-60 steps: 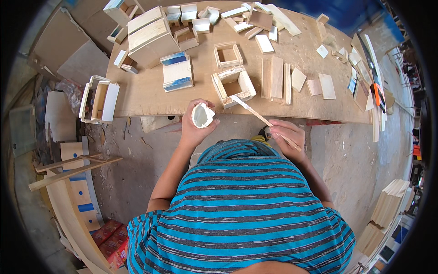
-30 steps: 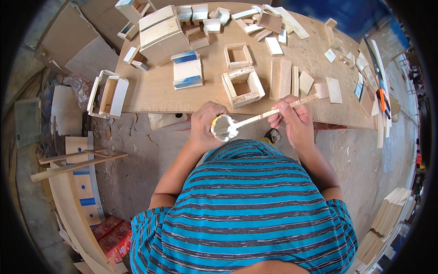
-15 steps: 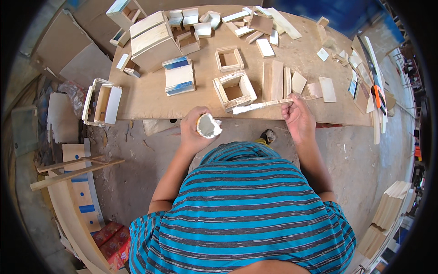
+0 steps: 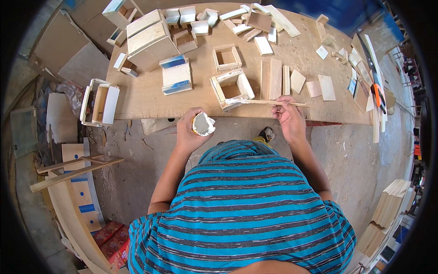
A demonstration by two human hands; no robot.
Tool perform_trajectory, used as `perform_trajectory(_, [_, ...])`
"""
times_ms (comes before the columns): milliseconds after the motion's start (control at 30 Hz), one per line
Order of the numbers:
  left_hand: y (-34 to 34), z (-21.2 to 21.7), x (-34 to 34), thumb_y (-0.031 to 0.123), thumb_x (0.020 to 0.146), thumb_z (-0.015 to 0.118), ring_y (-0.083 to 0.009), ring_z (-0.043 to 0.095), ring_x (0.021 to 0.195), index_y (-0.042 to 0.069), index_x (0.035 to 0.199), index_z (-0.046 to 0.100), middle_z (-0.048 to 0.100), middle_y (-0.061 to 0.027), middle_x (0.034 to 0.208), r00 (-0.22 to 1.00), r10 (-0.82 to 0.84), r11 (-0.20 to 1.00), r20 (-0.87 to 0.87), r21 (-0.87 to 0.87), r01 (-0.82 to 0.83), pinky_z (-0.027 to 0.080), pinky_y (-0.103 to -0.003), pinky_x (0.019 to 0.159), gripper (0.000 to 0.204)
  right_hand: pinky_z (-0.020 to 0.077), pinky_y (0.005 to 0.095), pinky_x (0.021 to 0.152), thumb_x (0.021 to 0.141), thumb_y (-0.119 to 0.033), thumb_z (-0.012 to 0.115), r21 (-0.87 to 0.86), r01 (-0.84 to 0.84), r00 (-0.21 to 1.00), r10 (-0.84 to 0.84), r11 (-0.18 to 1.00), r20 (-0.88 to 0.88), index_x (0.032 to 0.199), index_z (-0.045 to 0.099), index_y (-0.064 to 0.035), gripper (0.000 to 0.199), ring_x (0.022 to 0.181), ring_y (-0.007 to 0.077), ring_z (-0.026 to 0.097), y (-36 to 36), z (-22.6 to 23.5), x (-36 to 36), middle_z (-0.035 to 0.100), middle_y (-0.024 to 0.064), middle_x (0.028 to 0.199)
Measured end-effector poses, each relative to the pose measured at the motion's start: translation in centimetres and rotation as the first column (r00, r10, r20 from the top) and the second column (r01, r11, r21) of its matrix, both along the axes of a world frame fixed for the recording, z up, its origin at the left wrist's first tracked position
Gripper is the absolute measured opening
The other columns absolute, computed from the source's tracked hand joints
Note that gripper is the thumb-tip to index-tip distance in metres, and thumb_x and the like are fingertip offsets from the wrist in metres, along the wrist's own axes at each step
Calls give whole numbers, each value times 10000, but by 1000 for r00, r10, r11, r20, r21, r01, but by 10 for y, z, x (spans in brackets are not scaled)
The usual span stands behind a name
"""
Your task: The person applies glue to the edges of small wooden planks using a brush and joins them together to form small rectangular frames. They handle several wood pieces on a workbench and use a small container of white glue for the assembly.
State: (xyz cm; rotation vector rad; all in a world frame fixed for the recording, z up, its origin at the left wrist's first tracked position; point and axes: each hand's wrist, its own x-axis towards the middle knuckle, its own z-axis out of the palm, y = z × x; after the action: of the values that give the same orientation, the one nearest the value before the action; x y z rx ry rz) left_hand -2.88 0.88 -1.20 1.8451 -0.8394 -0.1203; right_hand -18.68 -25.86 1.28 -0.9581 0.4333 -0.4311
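My left hand [image 4: 187, 130] is wrapped round a small cup [image 4: 202, 124] with white paste smeared on its rim, just off the table's front edge. Between the fingers of my right hand [image 4: 290, 119] is a thin wooden stick [image 4: 267, 102], held level. Its white, paste-coated left end lies at the near edge of an open wooden box frame [image 4: 247, 89]; white smears show along that edge. Behind this frame sits a smaller wooden box frame [image 4: 237, 57]. Flat wooden strips [image 4: 275, 78] lie just beyond my right hand.
A large wooden box [image 4: 148, 45] and a blue-and-white wooden piece [image 4: 177, 76] stand on the table [image 4: 146, 98] at left. Wood offcuts [image 4: 259, 22] are heaped at the back. An orange-handled tool [image 4: 378, 97] lies at the right edge. Wooden bars [image 4: 82, 169] stick out at lower left.
The stick has moved left, bringing its pasted end onto the box frame's near edge. My right hand has shifted left with it, and my left hand with the cup slightly left too.
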Motion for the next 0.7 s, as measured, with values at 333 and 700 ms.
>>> perform_trajectory(333, [0,2,0,87,631,845,-103,585,800,44,1023,576,618,-41,896,1000,2,1000,-23,14,-2,486,-252,741,478,484,268,704,953,-116,533,-102,18,1000,-18,995,-6,1045,628,-18,164,809,140,626,-12,-14,-11,634,56,918])
perform_trajectory(700, [-2,0,2,101,626,846,-140,605,801,45,1018,572,623,-56,908,999,8,1000,-34,13,-7,493,-266,742,482,465,278,687,944,-122,548,-45,72,997,-71,996,18,1055,625,-26,165,790,144,604,-30,-31,-29,627,56,923])
